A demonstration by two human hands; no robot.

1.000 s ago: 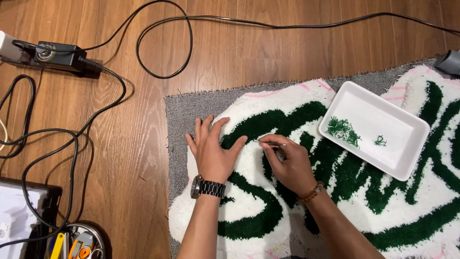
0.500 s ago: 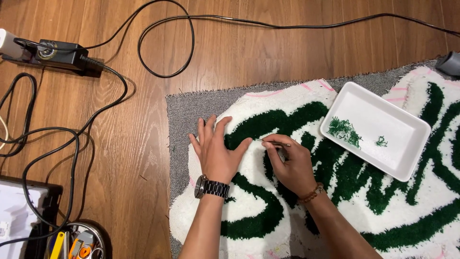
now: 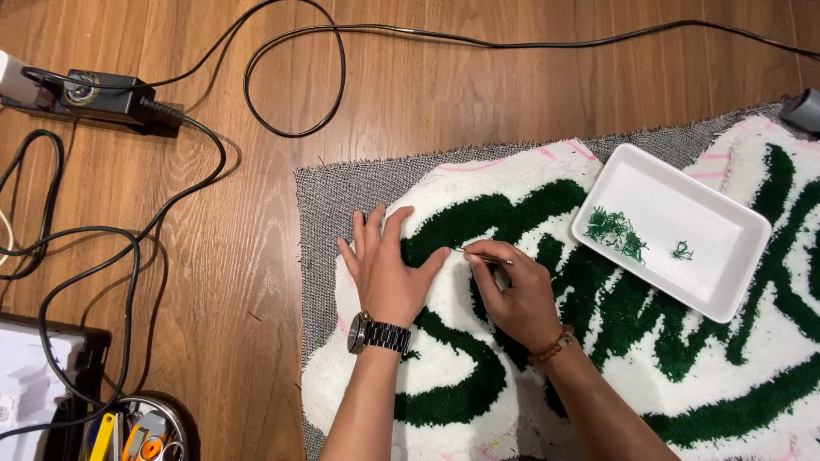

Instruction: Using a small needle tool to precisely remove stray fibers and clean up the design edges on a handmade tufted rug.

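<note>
White tray (image 3: 726,248), black cables (image 3: 128,248), tufted rug (image 3: 512,188)

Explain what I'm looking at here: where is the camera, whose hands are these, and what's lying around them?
There is no machine: a person works with bare hands, and the single picture comes from a camera on their head, looking down at a wooden floor. The left hand, with a dark wristwatch, lies flat on a white and green tufted rug with grey backing cloth. The right hand, wearing a beaded bracelet, pinches a thin metal tool, probably tweezers, with its tip at the pile. A white tray resting on the rug holds green yarn snippets. Black cables and a power adapter lie to the left, with a tub of tools at the bottom corner.
</note>
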